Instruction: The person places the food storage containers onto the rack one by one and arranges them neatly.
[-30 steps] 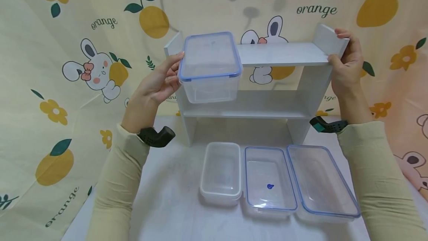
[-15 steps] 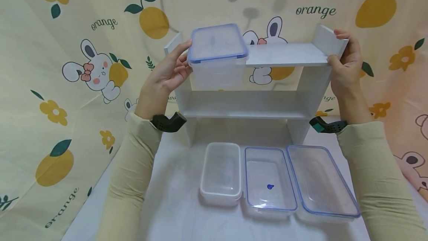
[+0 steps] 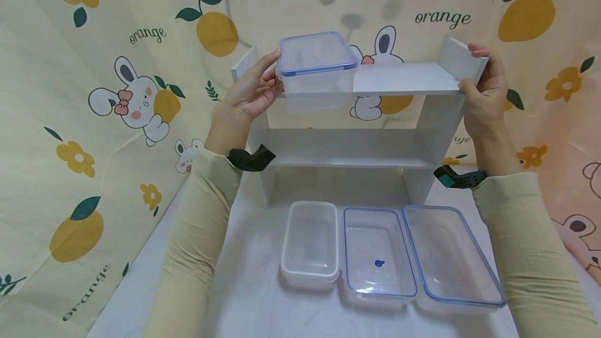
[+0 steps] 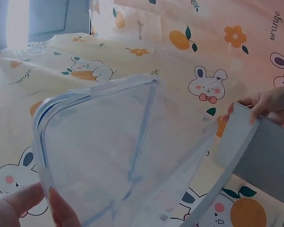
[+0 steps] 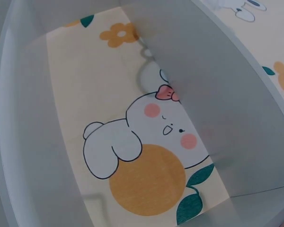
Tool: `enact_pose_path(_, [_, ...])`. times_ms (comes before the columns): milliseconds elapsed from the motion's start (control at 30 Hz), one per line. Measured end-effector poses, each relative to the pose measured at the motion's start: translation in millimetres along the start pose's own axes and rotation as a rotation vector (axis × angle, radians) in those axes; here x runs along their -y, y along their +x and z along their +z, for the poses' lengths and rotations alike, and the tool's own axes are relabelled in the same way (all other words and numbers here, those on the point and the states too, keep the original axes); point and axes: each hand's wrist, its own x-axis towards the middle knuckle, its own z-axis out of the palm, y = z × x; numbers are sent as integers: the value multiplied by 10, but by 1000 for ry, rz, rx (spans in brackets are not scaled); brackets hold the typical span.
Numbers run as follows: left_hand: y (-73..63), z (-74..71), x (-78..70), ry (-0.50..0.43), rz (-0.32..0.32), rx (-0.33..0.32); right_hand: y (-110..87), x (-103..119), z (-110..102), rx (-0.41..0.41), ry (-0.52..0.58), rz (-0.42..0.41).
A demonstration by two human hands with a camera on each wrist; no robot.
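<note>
A clear lidded food container (image 3: 319, 85) with a blue-edged lid is held by my left hand (image 3: 249, 90), thumb and fingers at its left side. It hangs in front of the left part of the top board of a white shelf (image 3: 399, 77); whether it touches the board I cannot tell. In the left wrist view, the container (image 4: 94, 146) fills the middle, with fingertips (image 4: 61, 208) at its near edge. My right hand (image 3: 485, 93) grips the shelf's upright right end panel. The right wrist view shows the shelf's inner boards (image 5: 180, 71), without the hand.
Three more clear containers stand in a row on the white table (image 3: 253, 286): one with a whitish rim (image 3: 310, 239), two with blue rims, the middle one (image 3: 379, 239) and the right one (image 3: 453, 254). A printed cloth (image 3: 141, 223) hangs behind and at the left.
My left hand has carried the container to the right and away from me, toward the top board. My right hand stays on the shelf's end panel.
</note>
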Motion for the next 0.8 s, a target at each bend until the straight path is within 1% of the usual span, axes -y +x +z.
enact_pose_path(100, [42, 16, 11, -15, -8, -16, -3, 0, 3, 2, 0, -1])
enact_pose_path(433, [179, 13, 53, 0, -10, -50, -4, 8, 6, -6, -5, 12])
enact_pose_path(633, [248, 14, 78, 2, -25, -49, -8, 16, -7, -17, -4, 13])
enact_pose_path(800, [272, 17, 72, 24, -22, -59, -6, 7, 3, -4, 2, 5])
